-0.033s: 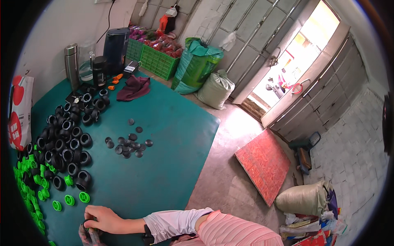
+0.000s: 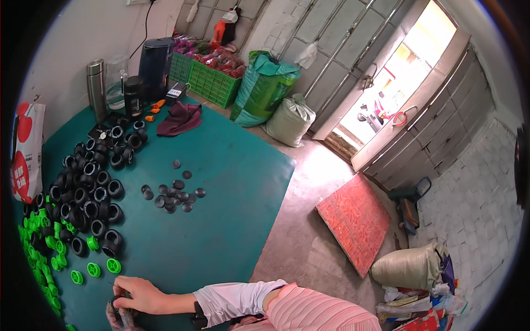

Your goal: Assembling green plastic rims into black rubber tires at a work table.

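At the lower edge, left of the middle, my right hand (image 2: 142,295) is closed, thumb and fingers bent round a small black part (image 2: 116,300). Fingers cover most of that part, so its kind does not show. Just below, my left hand (image 2: 128,320) comes in only partly and seems to grip the same part from underneath. Green plastic wheel rims (image 2: 114,266) lie on the table just beyond the hands. A heap of black toy tyres (image 2: 88,193) spreads along the left side, with more green rims (image 2: 41,259) near it. Several black discs (image 2: 172,197) are scattered mid-table.
The green tabletop (image 2: 221,237) carries a steel flask (image 2: 96,88), a dark jar (image 2: 133,96) and a maroon cloth (image 2: 181,118) at its far end. A paper bag (image 2: 28,154) stands at the left. Sacks (image 2: 291,118), a green crate (image 2: 212,83) and a red board (image 2: 356,220) are beyond.
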Available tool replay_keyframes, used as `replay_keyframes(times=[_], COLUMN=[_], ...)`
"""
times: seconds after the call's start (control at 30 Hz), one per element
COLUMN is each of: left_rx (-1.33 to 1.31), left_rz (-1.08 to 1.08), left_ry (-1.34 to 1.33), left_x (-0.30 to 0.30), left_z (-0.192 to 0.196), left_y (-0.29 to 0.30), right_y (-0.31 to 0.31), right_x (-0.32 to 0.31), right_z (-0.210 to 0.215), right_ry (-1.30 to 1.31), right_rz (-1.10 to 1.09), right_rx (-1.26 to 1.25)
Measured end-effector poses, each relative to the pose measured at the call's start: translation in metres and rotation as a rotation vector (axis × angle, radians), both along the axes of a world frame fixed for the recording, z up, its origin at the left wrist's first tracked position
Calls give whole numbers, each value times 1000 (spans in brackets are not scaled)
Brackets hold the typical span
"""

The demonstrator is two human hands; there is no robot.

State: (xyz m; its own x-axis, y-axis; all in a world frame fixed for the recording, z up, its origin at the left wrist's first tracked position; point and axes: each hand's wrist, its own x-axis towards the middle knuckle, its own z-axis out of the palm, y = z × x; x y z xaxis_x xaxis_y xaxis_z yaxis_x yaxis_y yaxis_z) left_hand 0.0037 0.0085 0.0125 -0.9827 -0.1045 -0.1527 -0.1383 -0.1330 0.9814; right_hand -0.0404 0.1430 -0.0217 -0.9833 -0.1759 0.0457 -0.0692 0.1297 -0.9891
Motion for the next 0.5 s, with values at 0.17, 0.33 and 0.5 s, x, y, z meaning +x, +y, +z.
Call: replay_keyframes(times=[0.17, 0.33, 0.5], left_rx=[-51, -82, -9], left_rz=[-88, -77, -137], left_ry=[15, 47, 120], left_x=[-2, 3, -5], left_z=[-4, -14, -44], left_y=[-6, -5, -19], right_y=[-1, -2, 10], right_x=[9, 10, 1], right_z=[2, -3, 9], right_ry=[145, 130, 119], right_rz=[-38, -110, -104], right_rx=[87, 49, 138])
